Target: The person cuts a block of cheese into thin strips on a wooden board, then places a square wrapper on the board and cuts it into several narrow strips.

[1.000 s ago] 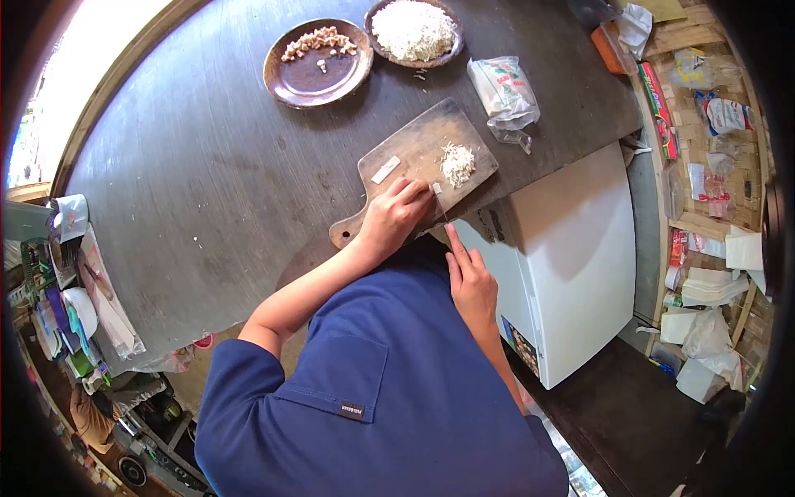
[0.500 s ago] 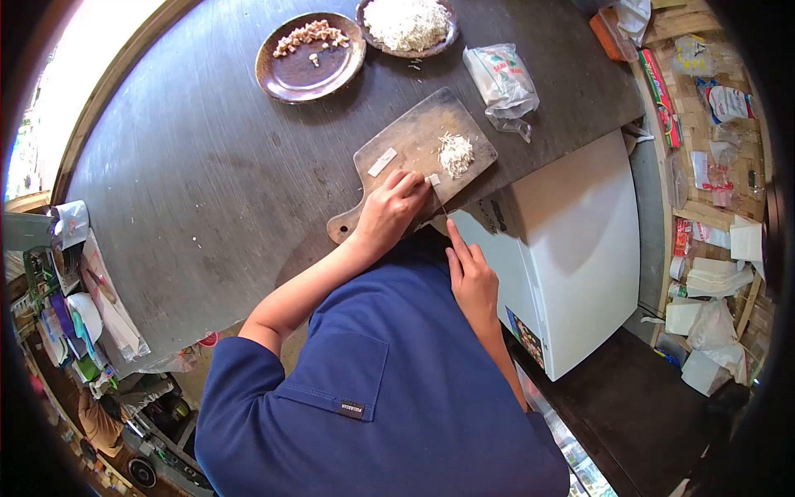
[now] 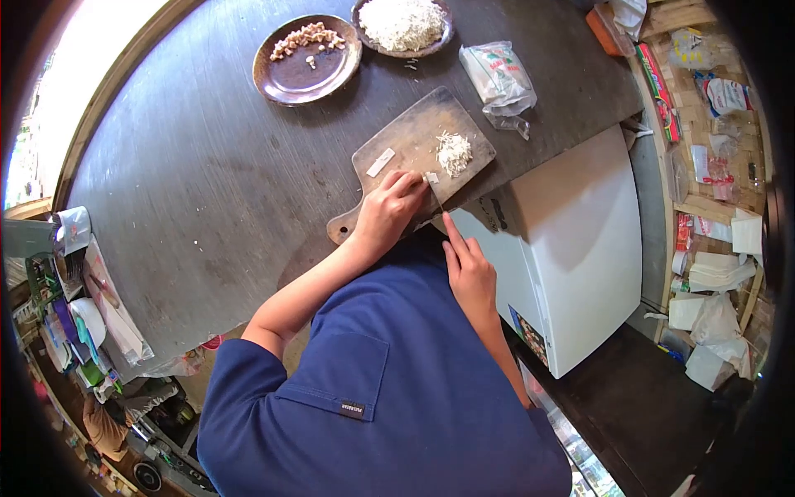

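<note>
A wooden cutting board (image 3: pixel 397 132) lies at the table's near edge, its handle pointing left. My left hand (image 3: pixel 391 209) rests on it, fingers pinched and pressing a small white food piece (image 3: pixel 431 178). My right hand (image 3: pixel 472 273) is wrapped round a knife, index finger stretched forward along it. The thin knife blade (image 3: pixel 437 195) touches the board beside my left fingertips; the handle is hidden in my hand. A heap of thin white shreds (image 3: pixel 454 154) sits on the board's right part. One flat white slab (image 3: pixel 380 162) lies on the left part.
Beyond the board stand a brown plate (image 3: pixel 286 83) with chopped brownish pieces and a bowl (image 3: pixel 356 18) heaped with white shreds. A plastic-wrapped white packet (image 3: pixel 499 79) lies right of them. A white appliance (image 3: pixel 580 248) stands against the table's right side.
The knife and my right hand have shifted very slightly; my left hand keeps its place on the board. The whole view has moved a little.
</note>
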Demonstrator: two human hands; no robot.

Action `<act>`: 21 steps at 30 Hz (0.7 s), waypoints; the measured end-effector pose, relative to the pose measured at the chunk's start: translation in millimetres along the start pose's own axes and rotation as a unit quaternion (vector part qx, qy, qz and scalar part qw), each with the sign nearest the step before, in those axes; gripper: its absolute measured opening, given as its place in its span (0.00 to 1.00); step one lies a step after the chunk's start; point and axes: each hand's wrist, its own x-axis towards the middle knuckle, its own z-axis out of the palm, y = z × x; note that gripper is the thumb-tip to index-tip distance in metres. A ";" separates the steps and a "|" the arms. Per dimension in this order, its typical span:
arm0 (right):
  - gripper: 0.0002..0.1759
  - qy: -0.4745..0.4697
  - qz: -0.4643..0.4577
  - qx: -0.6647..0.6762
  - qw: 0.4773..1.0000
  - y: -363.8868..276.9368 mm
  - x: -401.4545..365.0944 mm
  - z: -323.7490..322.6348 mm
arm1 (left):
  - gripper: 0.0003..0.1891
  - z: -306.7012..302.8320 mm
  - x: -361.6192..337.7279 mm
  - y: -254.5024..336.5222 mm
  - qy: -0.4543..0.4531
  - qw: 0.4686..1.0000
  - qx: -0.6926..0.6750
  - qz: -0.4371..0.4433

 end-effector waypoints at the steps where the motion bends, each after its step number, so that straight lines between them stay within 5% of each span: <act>1: 0.33 0.016 -0.008 0.006 1.000 -1.1 7.3 4.1 | 0.15 -0.7 0.7 0.7 0.006 1.000 0.004 0.000; 21: 0.32 0.005 -0.007 0.017 1.000 -5.8 -8.5 -11.2 | 0.15 -0.4 -3.1 -4.2 0.006 1.000 -0.007 0.003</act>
